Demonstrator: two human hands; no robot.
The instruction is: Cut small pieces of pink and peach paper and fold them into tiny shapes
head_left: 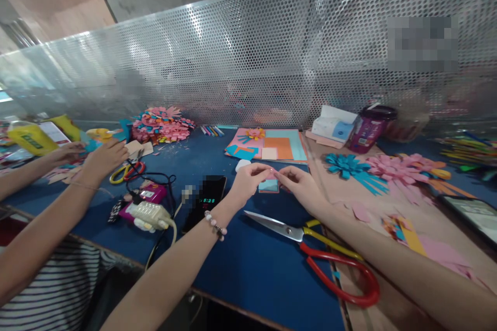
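Note:
My left hand [248, 182] and my right hand [301, 185] meet above the blue table, fingertips pinched together on a small pale pink paper piece [273, 170]. Just under them lies a small stack of light blue and pink paper squares [269, 185]. Large scissors with red and yellow handles [318, 251] lie open on the table below my right forearm. A bead bracelet sits on my left wrist.
A black phone [207, 197] and a white power strip [149, 213] with cables lie to the left. Coloured card sheets [272, 146], paper flowers [163, 124] [388, 168], a tissue box [334, 126] and a purple container [370, 126] stand farther back. Another person's hands [101, 158] work at left. A perforated metal screen [272, 51] closes the back.

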